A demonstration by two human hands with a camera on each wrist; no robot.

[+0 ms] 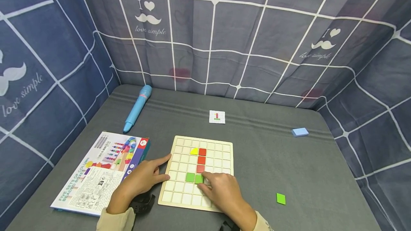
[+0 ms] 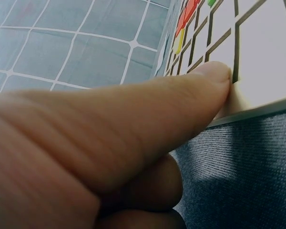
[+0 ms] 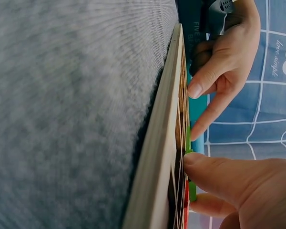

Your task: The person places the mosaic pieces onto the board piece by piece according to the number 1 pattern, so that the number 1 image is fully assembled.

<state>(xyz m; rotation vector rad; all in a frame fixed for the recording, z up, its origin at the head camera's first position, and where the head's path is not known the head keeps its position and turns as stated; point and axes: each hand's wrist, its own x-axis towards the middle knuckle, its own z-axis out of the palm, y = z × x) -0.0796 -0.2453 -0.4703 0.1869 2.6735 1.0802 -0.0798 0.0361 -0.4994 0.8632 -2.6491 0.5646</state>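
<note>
A wooden grid board (image 1: 219, 158) lies on the grey cloth. My left hand (image 1: 141, 179) steadies its left edge, index finger extended and thumb (image 2: 205, 86) pressing on the rim. With thumb and index finger, my right hand (image 1: 223, 190) pinches a green square tile (image 1: 198, 179) at the board, tilted in the right wrist view. Left of it lies another green tile (image 1: 190, 177). Three red tiles form a column above, the top red tile (image 1: 202, 152) beside a yellow piece (image 1: 194, 151) with a curved or slanted side.
A printed box (image 1: 96, 174) lies at the left, with a blue microphone-shaped object (image 1: 138, 108) behind it. Beyond the board is a small pattern card (image 1: 217, 117). To the right are a loose green tile (image 1: 280, 199) and a light blue block (image 1: 300, 132). Patterned curtains (image 1: 192, 27) enclose the table.
</note>
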